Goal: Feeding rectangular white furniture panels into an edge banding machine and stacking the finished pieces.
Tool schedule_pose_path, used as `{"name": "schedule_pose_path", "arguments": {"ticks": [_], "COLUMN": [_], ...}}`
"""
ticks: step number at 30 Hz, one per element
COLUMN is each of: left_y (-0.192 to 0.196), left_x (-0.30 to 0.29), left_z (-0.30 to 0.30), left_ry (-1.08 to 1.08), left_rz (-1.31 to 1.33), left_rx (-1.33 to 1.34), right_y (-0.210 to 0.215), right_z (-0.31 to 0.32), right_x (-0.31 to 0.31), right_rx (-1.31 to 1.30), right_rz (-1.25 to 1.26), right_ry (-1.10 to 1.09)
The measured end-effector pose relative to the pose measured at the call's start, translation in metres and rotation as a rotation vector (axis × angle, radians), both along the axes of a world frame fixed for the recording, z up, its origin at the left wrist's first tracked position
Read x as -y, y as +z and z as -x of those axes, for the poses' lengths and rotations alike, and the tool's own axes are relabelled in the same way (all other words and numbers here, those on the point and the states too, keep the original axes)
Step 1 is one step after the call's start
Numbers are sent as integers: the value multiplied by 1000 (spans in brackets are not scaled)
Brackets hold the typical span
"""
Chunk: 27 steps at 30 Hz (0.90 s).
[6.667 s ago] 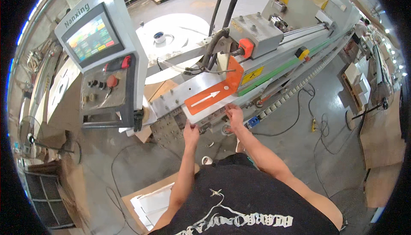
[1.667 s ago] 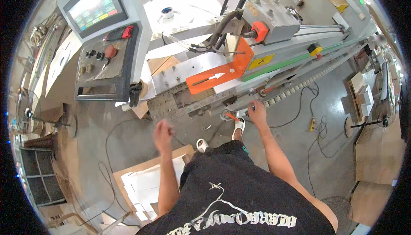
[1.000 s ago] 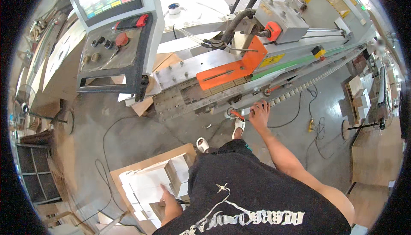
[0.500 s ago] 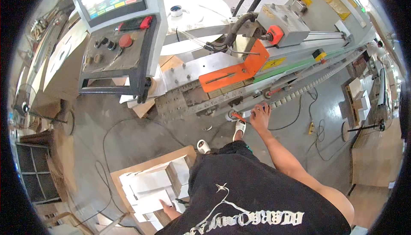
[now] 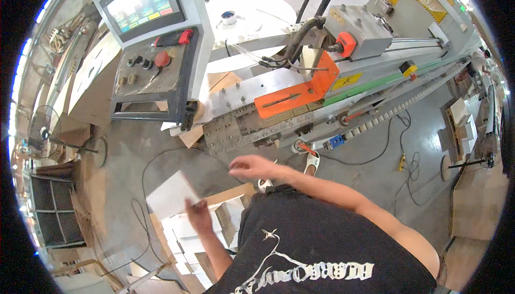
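Observation:
A thin white rectangular panel point(image 5: 170, 193) is raised above the stack, its lower right corner in my left hand point(image 5: 198, 216), whose fingers are closed on it. Below it lies a stack of white panels point(image 5: 185, 235) resting on brown cardboard, to the left of my body. My right hand point(image 5: 251, 166) is stretched across in front of me, a short way right of the raised panel and apart from it. Its fingers are extended, slightly blurred, and nothing shows in them. Beyond both hands stands the machine's metal bed point(image 5: 230, 130) with an orange guard plate point(image 5: 284, 101).
The control console point(image 5: 150, 69) with a screen and red button overhangs the far left. A chain-like cable guide point(image 5: 386, 114) runs along the machine's near side. Black cables point(image 5: 144, 170) trail across the grey floor. Cardboard stacks point(image 5: 477, 197) stand at the right.
My left hand has lifted a white panel up and away from the stack. My right hand has left the machine's near edge and swung left toward the panel.

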<state>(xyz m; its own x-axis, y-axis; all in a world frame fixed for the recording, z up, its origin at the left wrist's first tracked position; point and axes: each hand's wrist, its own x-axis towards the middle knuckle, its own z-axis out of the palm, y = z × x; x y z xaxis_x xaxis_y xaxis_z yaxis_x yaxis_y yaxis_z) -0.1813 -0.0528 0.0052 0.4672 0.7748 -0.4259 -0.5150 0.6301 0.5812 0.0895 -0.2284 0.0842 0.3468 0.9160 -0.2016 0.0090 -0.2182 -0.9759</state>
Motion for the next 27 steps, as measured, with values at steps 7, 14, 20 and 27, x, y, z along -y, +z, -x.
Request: {"name": "schedule_pose_path", "arguments": {"ticks": [7,14,20,27], "left_y": [21,-9,9,18], "left_x": [79,10,-8,-9], "left_z": [-134,-124,-135,-133], "left_ry": [-349,-165,-301,-341], "left_rz": [-123,-80,-293,-510], "left_rx": [-160,-230,-462,-664], "right_y": [-26,-21,-41,-42], "right_z": [12,-37,-70,-36], "right_x": [0,60,74,74], "right_rx": [-416,-462,-537,-652], "right_rz": [-59,16,-47,-59], "right_ry": [-161,-238,-521,-834]}}
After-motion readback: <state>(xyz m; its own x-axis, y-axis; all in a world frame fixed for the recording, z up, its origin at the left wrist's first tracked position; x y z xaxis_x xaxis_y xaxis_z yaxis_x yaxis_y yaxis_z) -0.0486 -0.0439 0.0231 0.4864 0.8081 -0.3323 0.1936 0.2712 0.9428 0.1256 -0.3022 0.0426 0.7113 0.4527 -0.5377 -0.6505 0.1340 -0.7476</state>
